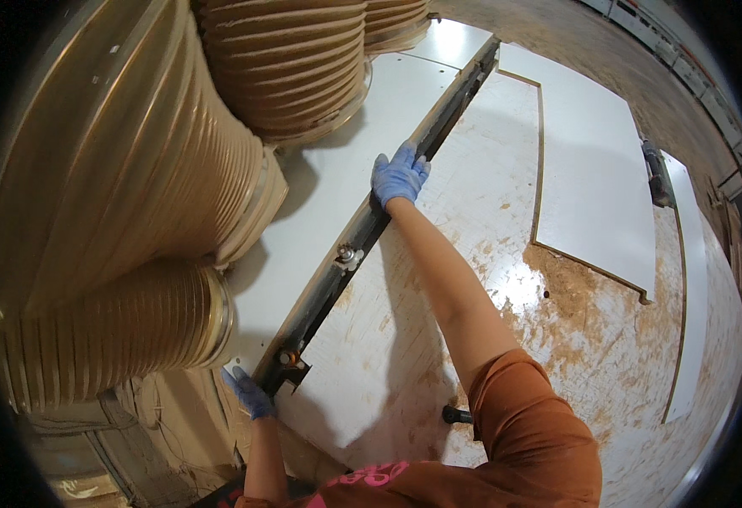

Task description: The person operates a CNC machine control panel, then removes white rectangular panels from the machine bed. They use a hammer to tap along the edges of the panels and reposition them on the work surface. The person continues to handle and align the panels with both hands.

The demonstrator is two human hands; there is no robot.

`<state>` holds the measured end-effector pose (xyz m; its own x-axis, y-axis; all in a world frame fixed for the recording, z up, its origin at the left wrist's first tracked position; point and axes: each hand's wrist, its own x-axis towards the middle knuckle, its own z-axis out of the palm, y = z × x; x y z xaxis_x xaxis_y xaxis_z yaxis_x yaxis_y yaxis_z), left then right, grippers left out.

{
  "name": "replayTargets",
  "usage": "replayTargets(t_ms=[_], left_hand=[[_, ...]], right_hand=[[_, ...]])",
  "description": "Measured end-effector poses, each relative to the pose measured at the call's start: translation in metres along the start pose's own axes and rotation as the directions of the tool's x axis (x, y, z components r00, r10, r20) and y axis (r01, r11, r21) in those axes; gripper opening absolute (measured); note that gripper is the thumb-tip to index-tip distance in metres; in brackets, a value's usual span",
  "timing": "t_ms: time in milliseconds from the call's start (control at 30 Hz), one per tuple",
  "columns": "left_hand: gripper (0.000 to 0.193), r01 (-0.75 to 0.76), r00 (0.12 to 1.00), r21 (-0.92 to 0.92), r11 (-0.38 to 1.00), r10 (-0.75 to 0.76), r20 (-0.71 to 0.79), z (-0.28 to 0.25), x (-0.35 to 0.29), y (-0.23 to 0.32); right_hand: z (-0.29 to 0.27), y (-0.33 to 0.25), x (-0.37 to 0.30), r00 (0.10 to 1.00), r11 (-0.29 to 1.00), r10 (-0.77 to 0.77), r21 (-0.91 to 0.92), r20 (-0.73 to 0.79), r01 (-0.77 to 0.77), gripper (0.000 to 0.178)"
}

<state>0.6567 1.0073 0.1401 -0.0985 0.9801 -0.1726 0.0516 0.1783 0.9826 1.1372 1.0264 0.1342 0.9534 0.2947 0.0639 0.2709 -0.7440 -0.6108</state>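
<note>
My right hand (401, 178), in a blue glove, lies with fingers stretched out over a long dark metal rail (324, 288). This rail runs diagonally along the edge of a white panel (346, 110) on its left side. My left hand (250, 394), also gloved in blue, touches the near corner of that panel, beside the rail's lower end; its fingers look extended, partly against the edge. Between my hands a small metal bolt fitting (347, 255) sits on the rail. A rusty bracket (290, 362) is at the near end.
Large ribbed dust hoses (117, 169) crowd the left and top left above the panel. To the right is a scuffed white surface (473, 203) with brown dust, a raised white board (595, 169), a dark fitting (657, 173) and a narrow white strip (691, 279). A black knob (456, 415) stands near my body.
</note>
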Motion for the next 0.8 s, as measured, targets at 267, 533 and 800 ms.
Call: replayTargets(t_ms=[267,533,800], left_hand=[[0.063,-0.081,0.995,0.191,0.978,0.09,-0.036,-0.02,0.02,-0.03],[0.071,-0.165,0.986,0.303,0.939,0.169,0.014,-0.032,0.03,-0.043],[0.067,-0.216,0.974,0.339,0.916,0.225,0.013,-0.045,0.042,-0.06]], right_hand=[[-0.004,-0.002,-0.002,1.0,1.0,0.004,0.001,0.031,-0.004,0.078],[-0.006,0.001,-0.001,0.999,1.0,0.009,0.019,0.036,-0.009,0.075],[-0.005,-0.003,-0.003,1.0,1.0,0.001,0.004,0.028,-0.001,0.075]])
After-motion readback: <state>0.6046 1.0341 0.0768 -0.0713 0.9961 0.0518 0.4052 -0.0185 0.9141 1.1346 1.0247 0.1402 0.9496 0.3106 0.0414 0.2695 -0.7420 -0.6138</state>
